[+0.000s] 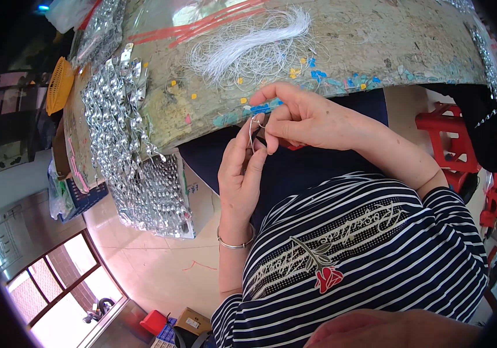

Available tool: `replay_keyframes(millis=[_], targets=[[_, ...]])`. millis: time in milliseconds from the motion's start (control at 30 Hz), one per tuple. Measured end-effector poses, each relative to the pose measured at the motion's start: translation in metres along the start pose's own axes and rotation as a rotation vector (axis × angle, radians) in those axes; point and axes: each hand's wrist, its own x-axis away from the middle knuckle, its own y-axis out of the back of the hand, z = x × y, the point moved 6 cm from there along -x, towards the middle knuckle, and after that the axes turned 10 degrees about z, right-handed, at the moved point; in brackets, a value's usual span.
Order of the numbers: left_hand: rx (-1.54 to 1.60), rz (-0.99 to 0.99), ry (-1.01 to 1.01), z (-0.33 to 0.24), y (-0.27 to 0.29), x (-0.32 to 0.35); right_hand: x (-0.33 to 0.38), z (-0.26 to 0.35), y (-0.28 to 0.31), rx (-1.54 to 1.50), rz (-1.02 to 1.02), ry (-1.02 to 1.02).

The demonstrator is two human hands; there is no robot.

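Note:
Both hands meet just off the near edge of the worktable (370, 58). Between the thumb and fingers of my left hand (240, 174) is a thin pale loop (251, 134); whether it is string or wire I cannot tell. My right hand (315, 120), coming from the right, pinches the upper end of the same loop between thumb and bent fingers. Beyond them on the table lies a loose bundle of fine white string (254, 49), its strands spread out in curls.
Shiny silver twisted strips (106, 110) hang over the table's left edge. Small yellow and blue chips (318, 74) are scattered along the near edge. A yellow basket (60, 86) is at the far left, and a red stool (448, 136) stands at the right.

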Motion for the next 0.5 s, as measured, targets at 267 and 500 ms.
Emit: replay_keyframes(millis=[267,500], targets=[[0.013,0.015,0.055,0.010,0.003,0.003,0.001,-0.001,0.000,-0.013,-0.008,-0.022],[0.109,-0.001,0.059,0.015,0.004,0.003,0.001,0.002,-0.002,-0.010,-0.016,-0.073]])
